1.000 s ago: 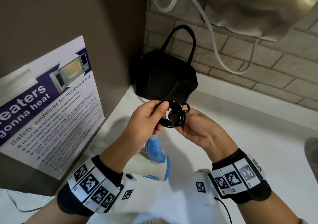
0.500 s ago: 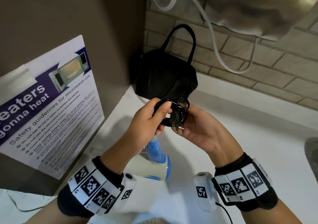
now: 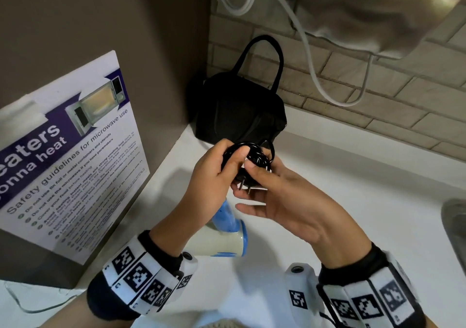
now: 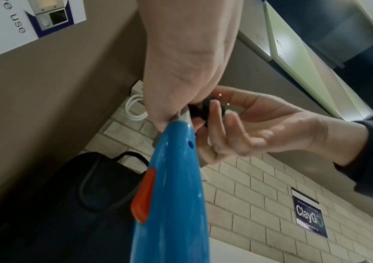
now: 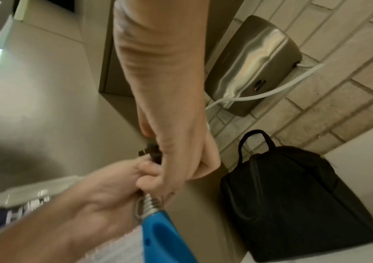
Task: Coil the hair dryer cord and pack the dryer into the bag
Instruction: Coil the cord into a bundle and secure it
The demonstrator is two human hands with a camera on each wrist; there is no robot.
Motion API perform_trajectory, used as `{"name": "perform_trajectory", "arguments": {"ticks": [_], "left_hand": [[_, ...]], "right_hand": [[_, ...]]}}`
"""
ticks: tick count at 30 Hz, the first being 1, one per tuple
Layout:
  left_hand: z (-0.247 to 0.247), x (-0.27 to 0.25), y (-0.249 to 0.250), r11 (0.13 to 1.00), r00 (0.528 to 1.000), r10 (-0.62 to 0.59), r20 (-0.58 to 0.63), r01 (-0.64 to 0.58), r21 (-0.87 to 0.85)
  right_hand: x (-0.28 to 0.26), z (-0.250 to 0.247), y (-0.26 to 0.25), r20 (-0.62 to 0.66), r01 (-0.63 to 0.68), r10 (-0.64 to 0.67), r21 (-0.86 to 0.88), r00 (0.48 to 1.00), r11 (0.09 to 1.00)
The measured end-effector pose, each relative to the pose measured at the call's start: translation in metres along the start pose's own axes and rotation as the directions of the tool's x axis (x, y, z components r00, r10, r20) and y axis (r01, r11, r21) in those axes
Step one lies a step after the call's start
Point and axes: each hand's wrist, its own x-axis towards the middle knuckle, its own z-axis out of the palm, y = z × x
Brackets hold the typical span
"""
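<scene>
A poster [image 3: 73, 156] on the brown wall read "Safety guidelines for microwave use", with partial heading words "eaters" and "onna heat" above. A small dark sign [image 4: 309, 215] on the brick wall read "ClayGO".

I see a microwave safety poster [image 3: 68, 151] at left and a steel hand dryer [image 3: 373, 12] on the far brick wall [image 3: 403, 95].

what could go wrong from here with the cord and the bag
1. The coiled cord is only pinched between the left hand and the right hand, with nothing tying it, so the loops may spring apart.
2. The hair dryer hangs below the left hand and may swing or drop.
3. The black bag looks closed, and both hands are occupied.
</scene>
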Motion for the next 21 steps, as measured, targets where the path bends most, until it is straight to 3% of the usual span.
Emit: {"name": "perform_trajectory", "arguments": {"ticks": [4,11,15,18,21], "left_hand": [[0.000,-0.003,-0.001,1.000,1.000,0.001,0.028,-0.002,0.014],[0.002,0.002,-0.011,0.998,0.991,-0.037,-0.125,0.031,-0.050],[0.004,0.005,-0.009,0.993,0.974,-0.055,-0.221,0.030,-0.118],[0.005,0.006,-0.008,0.983,0.976,-0.093,-0.199,0.059,-0.173],[0.003,0.006,-0.009,0.975,0.975,-0.143,-0.168,0.110,-0.194]], "right_hand": [[0.003,0.002,0.005,-0.073,0.117,-0.121,-0.057,0.990,0.991],[-0.017,0.012,0.010,-0.077,0.124,-0.162,-0.361,0.984,0.924],[-0.036,0.022,0.023,-0.024,0.135,-0.155,-0.372,0.988,0.918],[-0.050,0.028,0.031,-0.012,0.179,-0.198,-0.378,0.980,0.908],[-0.051,0.021,0.030,0.018,0.127,-0.128,-0.333,0.992,0.935]]}}
